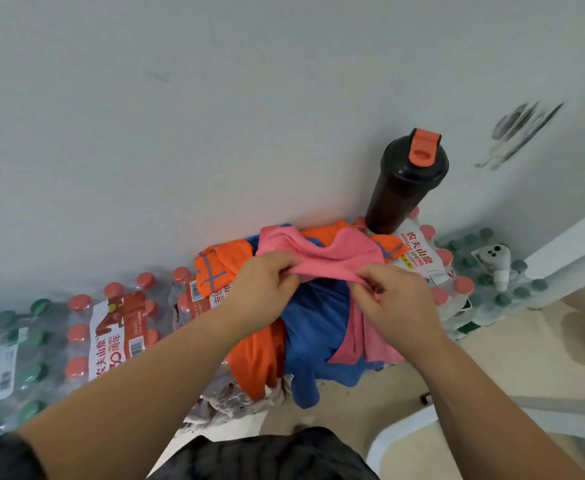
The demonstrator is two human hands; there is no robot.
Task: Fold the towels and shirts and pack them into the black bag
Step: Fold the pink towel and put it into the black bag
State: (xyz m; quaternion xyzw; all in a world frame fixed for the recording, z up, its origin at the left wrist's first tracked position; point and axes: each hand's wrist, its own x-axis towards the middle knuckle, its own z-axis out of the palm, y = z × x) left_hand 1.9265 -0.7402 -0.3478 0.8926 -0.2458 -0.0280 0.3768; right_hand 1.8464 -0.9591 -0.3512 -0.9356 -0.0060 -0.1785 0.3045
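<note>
Hands (267, 285) pinching pink cloth (322, 258), "NONGFU SPRING" packs (419, 258)

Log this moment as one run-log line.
left hand: pinches pink cloth edge | right hand: pinches same edge | beneath: blue cloth, orange cloth, heaped on shrink-wrapped water-bottle packs

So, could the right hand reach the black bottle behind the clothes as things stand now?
Probably not at once: the right hand pinches the pink cloth, as the left hand does. Once it lets go, the way to the black bottle looks free.
</note>
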